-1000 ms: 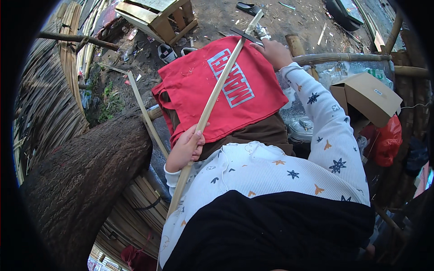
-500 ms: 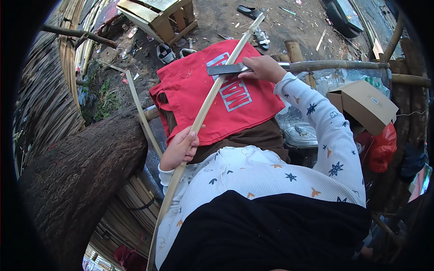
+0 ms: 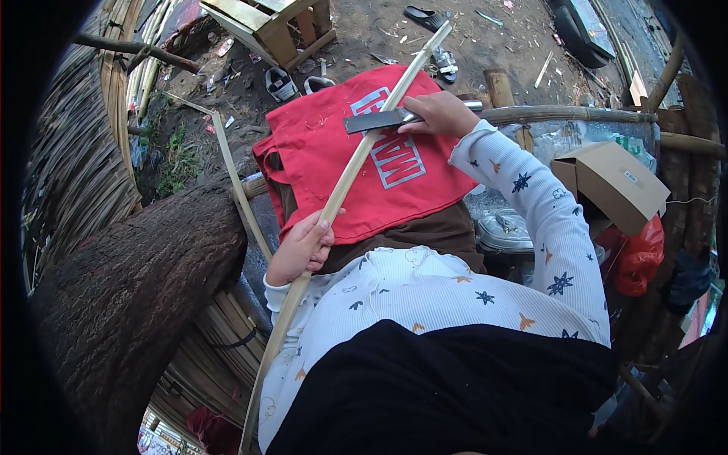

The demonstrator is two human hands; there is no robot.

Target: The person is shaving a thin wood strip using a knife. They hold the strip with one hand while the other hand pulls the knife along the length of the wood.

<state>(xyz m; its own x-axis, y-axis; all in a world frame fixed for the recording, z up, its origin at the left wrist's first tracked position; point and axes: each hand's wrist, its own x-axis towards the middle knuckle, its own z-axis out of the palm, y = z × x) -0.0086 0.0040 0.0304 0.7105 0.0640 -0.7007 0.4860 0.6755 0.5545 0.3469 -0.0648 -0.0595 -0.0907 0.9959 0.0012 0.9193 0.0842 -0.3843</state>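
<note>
A long pale bamboo strip [image 3: 346, 180] slants across my lap, from beside my left hip up to beyond my knees. My left hand [image 3: 303, 247] is closed around its lower middle. Higher up, my right hand [image 3: 440, 116] grips the metal handle of a knife with a wide grey blade [image 3: 370, 122]. The blade lies across the strip and appears to touch it. Beneath them a red cloth bag [image 3: 318, 163] with pale lettering is spread over my thighs, and a few thin shavings rest on it.
A thick dark log [image 3: 144, 258] lies at my left, beside a bent bamboo strip [image 3: 235, 182]. A bamboo rail [image 3: 569, 114], a cardboard box [image 3: 618, 186] and a metal container [image 3: 506, 229] are at my right. Ahead stand a wooden crate [image 3: 284, 30] and several shoes [image 3: 280, 85].
The knife blade has tilted slightly, its free end a little lower and further left on the strip. My left hand keeps its grip in nearly the same place.
</note>
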